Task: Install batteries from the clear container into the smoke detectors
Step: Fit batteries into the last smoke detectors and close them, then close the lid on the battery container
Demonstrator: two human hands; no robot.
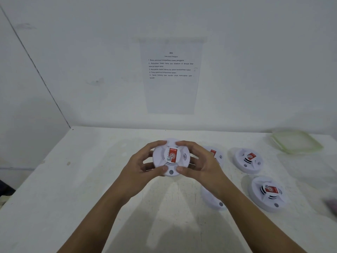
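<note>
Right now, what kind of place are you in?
Probably a work or training bench, not a home: a printed step-by-step sheet is stuck on the bare wall, identical smoke detectors lie on the white table, and the left hand and right hand grip one detector.

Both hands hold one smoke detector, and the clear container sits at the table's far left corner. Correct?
No. The head view shows the clear container at the far right corner of the table, not left. The left hand and right hand do hold one smoke detector.
</note>
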